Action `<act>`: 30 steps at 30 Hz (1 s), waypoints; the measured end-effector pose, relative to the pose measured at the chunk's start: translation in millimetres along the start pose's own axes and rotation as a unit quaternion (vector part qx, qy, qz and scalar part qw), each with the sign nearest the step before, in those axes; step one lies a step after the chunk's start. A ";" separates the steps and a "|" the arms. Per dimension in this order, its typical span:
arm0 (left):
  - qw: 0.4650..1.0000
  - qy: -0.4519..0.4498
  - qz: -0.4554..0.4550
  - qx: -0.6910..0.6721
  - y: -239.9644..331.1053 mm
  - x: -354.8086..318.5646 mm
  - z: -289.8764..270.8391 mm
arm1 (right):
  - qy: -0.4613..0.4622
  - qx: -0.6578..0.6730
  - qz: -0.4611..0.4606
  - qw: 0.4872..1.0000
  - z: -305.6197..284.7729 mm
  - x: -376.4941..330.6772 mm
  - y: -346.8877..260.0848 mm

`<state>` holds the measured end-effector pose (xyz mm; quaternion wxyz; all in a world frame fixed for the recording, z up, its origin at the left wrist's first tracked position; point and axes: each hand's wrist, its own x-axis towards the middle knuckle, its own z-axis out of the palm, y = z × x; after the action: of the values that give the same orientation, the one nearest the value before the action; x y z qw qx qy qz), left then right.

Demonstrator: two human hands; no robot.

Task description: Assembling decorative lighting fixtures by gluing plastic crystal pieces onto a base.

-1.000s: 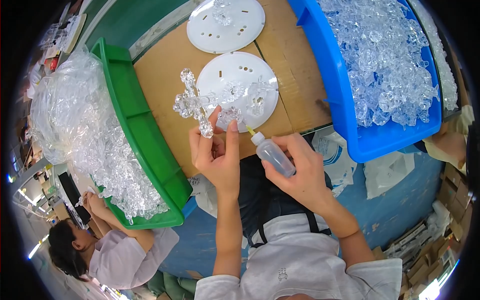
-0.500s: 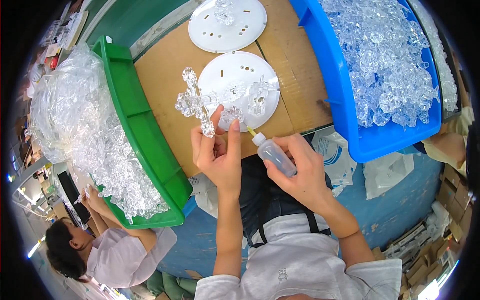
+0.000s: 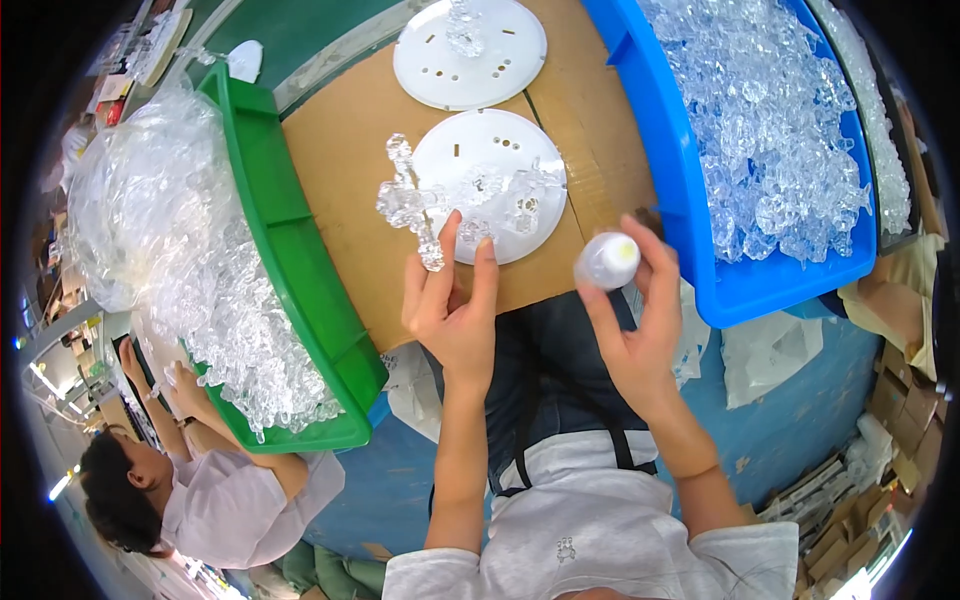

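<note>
My left hand (image 3: 456, 318) pinches a clear plastic branched piece (image 3: 408, 202) between thumb and index finger, over the near white disc. Its cross-shaped arm sticks out left of my fingers. More clear parts show against the disc; I cannot tell which are joined to it. To the right, my right hand (image 3: 640, 335) grips a small translucent squeeze bottle (image 3: 598, 266) with a white cap, its yellowish tip turned up toward the view. The bottle is apart from the clear piece. Beneath lies the round white disc (image 3: 455, 135) with slots and holes.
A second white disc (image 3: 420, 45) bears a clear part on the cardboard (image 3: 340, 150). At left stands a green bin (image 3: 300, 270) of clear pieces and plastic bags; at right, a blue bin (image 3: 690, 215) of bluish clear pieces. A co-worker (image 3: 240, 510) sits at lower left.
My right hand has drawn the bottle away from the clear piece, up and right, and tipped its nozzle upward. The left hand still holds the piece, slightly shifted in view.
</note>
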<state>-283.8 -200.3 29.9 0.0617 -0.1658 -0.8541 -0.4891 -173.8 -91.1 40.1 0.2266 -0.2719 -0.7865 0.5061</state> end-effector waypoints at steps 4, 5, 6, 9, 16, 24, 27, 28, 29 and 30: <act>1.000 0.003 0.011 0.000 -3.7 -1.2 4.1 | 0.097 -0.020 -0.091 0.991 20.4 24.4 15.4; 1.000 0.006 0.025 0.001 -5.4 -1.9 4.0 | 0.092 -0.018 -0.100 0.991 24.8 28.9 15.7; 1.000 0.011 0.005 -0.026 -4.4 -3.1 5.2 | 0.102 -0.085 -0.115 0.984 28.4 32.9 15.3; 0.999 0.021 0.002 -0.045 -5.7 -7.6 4.6 | 0.110 -0.080 -0.079 0.987 32.0 35.1 15.8; 0.997 0.028 -0.002 -0.073 -14.2 -6.6 11.0 | 0.082 -0.159 -0.037 0.983 26.1 26.0 19.4; 0.994 0.034 0.053 -0.088 -22.5 -9.5 -3.4 | -0.103 -0.197 -0.117 0.968 -20.2 2.3 -76.3; 0.995 0.052 0.069 -0.053 -28.4 -20.4 -18.7 | -0.164 -0.388 -0.429 0.799 -6.3 69.0 -133.4; 0.993 0.059 0.083 -0.060 -33.2 -21.7 -20.7 | -0.149 -0.393 -0.437 0.795 6.2 90.3 -135.5; 0.992 0.076 0.085 -0.055 -39.3 -22.4 -19.7 | -0.227 -0.388 -0.512 0.732 22.1 112.5 -127.3; 0.991 0.093 0.084 -0.048 -42.2 -21.8 -21.7 | -0.304 -0.378 -0.577 0.657 32.2 125.6 -123.6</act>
<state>-279.0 -243.5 0.9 0.1740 -0.1931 -0.8035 -0.5356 -312.8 -72.3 151.6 0.0995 0.3433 -0.9339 -0.0129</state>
